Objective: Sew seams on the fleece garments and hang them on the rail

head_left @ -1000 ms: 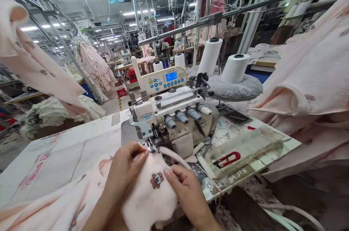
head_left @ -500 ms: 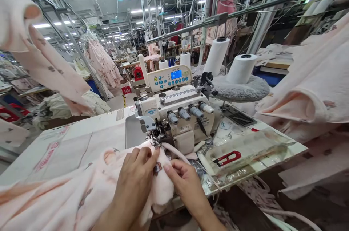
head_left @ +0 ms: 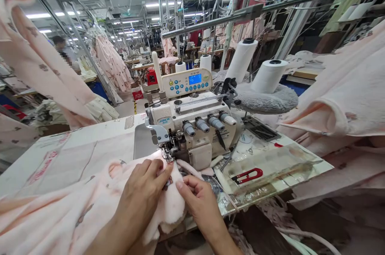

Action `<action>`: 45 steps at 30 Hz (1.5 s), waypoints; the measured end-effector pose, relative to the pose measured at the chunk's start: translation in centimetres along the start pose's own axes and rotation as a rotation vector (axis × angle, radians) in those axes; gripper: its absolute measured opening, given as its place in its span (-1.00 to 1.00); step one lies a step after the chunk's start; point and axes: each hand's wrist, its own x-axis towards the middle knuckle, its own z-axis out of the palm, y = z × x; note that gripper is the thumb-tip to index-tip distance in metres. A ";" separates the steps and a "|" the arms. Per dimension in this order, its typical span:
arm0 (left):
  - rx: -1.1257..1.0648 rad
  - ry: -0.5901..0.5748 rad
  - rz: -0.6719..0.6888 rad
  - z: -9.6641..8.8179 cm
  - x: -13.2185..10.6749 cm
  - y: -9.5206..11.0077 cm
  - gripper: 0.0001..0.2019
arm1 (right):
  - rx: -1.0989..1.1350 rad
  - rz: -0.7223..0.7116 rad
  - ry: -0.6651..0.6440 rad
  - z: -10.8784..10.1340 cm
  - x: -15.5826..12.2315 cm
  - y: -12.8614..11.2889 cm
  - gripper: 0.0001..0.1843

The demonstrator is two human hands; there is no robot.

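Pale pink fleece fabric [head_left: 99, 195] with small dark printed figures spreads over the left front of the machine table and runs up to the presser foot of a white overlock sewing machine [head_left: 200, 154]. My left hand [head_left: 144, 191] is on the fabric just in front of the foot, fingers bent and gathered, gripping it. A printed figure is partly hidden beside its fingers. At the fabric's right edge, my right hand [head_left: 200, 201] pinches the fleece between thumb and curled fingers. A narrow pink strip [head_left: 189, 168] lies to the right of the foot.
Red-handled thread snips [head_left: 248, 175] lie on the table's right side. White thread cones [head_left: 269, 76] stand behind the machine. Pink garments hang at left [head_left: 51, 70] and right [head_left: 355, 102]. The table's front edge [head_left: 240, 207] runs beside my right hand. Another person [head_left: 63, 52] is far back at left.
Both hands keep their hold and remain near the foot. The printed figure is now more covered by my left hand. My view has shifted slightly, and a distant person shows at left.
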 end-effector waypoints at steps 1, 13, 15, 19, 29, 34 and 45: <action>0.000 -0.002 0.005 0.0 0.0 -0.1 -0.55 | 0.009 0.004 0.002 0.0 0.0 0.0 -0.56; -0.029 -0.039 -0.027 -0.4 0.0 0.0 -0.57 | 0.090 0.031 -0.004 0.0 -0.2 0.2 -0.58; -0.042 0.006 -0.045 -0.4 -0.8 0.8 -0.58 | 0.107 0.022 -0.053 -0.1 -0.6 0.0 -0.64; -0.118 0.146 -0.124 0.1 -3.2 3.5 -0.66 | 0.071 -0.002 -0.150 -0.6 -1.8 -0.3 -0.72; -0.298 0.376 -0.195 -0.5 -3.4 5.0 -0.85 | -0.180 -0.062 -0.055 -0.9 -3.4 0.0 -0.80; -0.267 0.388 -0.168 -0.4 -3.8 5.8 -0.83 | -0.131 0.000 -0.076 -0.7 -4.0 -0.8 -0.63; -0.311 0.342 -0.026 -0.7 -3.9 5.2 -0.83 | -0.885 -1.022 0.091 -3.0 -3.5 -0.8 -0.65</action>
